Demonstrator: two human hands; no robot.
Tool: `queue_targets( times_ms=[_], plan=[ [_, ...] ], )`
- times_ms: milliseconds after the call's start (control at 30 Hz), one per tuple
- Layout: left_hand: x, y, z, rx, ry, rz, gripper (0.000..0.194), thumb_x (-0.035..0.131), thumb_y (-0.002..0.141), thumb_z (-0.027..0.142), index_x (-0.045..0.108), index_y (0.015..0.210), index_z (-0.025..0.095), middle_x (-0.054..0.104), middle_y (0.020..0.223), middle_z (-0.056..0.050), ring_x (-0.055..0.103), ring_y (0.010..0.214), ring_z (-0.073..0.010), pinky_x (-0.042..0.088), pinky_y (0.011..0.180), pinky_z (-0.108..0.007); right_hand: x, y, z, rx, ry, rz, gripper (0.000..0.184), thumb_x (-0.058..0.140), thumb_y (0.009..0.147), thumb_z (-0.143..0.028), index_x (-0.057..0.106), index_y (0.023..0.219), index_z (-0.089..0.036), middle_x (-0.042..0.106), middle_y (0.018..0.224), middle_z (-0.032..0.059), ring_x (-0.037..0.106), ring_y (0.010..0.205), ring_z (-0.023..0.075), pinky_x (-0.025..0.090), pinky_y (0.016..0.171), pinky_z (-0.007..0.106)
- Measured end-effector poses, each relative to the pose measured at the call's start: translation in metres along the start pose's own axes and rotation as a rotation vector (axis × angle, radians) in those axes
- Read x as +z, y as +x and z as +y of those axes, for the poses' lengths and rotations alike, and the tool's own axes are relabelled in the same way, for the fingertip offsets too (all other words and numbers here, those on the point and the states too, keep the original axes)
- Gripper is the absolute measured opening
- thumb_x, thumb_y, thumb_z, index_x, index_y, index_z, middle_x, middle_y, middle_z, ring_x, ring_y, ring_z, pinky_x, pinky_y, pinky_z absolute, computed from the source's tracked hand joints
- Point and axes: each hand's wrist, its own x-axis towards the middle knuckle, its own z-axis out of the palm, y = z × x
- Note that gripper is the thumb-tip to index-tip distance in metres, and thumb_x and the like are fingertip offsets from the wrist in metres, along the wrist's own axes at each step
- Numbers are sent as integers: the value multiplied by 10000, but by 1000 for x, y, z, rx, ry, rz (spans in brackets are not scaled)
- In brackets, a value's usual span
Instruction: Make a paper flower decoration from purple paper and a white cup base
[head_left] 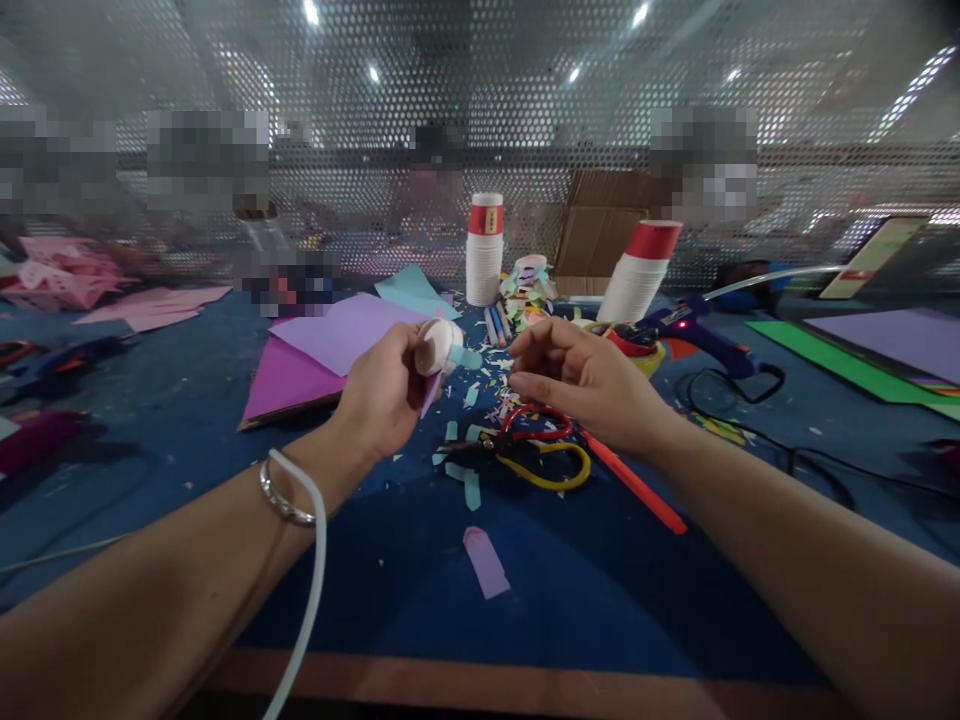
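My left hand (382,385) is closed around a white paper cup (435,347), seen end-on and partly hidden by the fingers. A light-blue paper strip (466,357) sticks out from the cup's right side, and a purple strip (430,394) hangs below it. To the right, my right hand (577,372) hovers with curled fingers and thumb apart, nothing visible between them. Beneath that hand lie scissors (491,443) with one red and one yellow handle, beside a red-orange stick (637,482). Several light-blue strips (471,490) lie around the blades. Nearer me is a purple paper piece (487,563).
Two stacks of paper cups, one upright (484,265) and one leaning (637,280), stand at the back. A blue glue gun (701,335) with a black cord lies right. Coloured sheets (330,335) lie left, others (892,350) far right. Paper scraps litter the middle.
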Motion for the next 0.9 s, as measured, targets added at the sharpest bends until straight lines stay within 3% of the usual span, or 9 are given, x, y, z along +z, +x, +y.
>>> queue_targets(
  times_ms=[167, 267, 433, 667, 800, 900],
  plan=[
    [-1, 3, -1, 36, -22, -1, 126, 471, 684, 87, 477, 595, 176, 417, 527, 24, 374, 405, -77, 264, 370, -224, 3, 2, 10, -24, -430, -62, 17, 606, 850, -205, 617, 848, -193, 658, 792, 14, 599, 709, 142, 476, 652, 289],
    [-2, 5, -4, 36, -26, -4, 126, 486, 692, 100, 471, 595, 180, 423, 522, 23, 376, 397, -73, 263, 366, -223, 8, 4, 12, -34, -621, -137, 88, 596, 823, -130, 644, 845, -200, 686, 799, 21, 611, 706, 149, 472, 656, 291],
    [-3, 6, -5, 25, -28, 7, 140, 510, 689, 113, 454, 583, 185, 419, 522, 26, 386, 401, -71, 266, 365, -211, 21, 11, 14, -65, -704, -267, 108, 597, 865, -156, 690, 896, -202, 702, 885, 60, 628, 733, 168, 495, 681, 316],
    [-1, 4, -3, 8, -25, -3, 184, 494, 715, 93, 456, 554, 174, 407, 514, 25, 384, 407, -72, 267, 366, -205, 26, 17, 5, -82, -803, -477, 262, 544, 894, -118, 729, 1062, -195, 727, 1078, 99, 662, 1009, 226, 504, 901, 356],
    [0, 4, -4, -36, -34, -31, 198, 461, 724, 68, 454, 557, 175, 382, 494, 26, 376, 400, -75, 254, 366, -209, 25, 19, 4, -101, -845, -531, 293, 509, 924, -120, 735, 1095, -196, 718, 1130, 104, 648, 1097, 221, 486, 966, 342],
    [1, 4, -5, -58, -27, -33, 211, 442, 725, 60, 450, 550, 177, 380, 489, 23, 370, 396, -77, 250, 368, -210, 25, 19, 7, -120, -883, -514, 273, 535, 912, -124, 751, 1043, -225, 734, 1036, 77, 662, 1039, 202, 501, 934, 323]
  ],
)
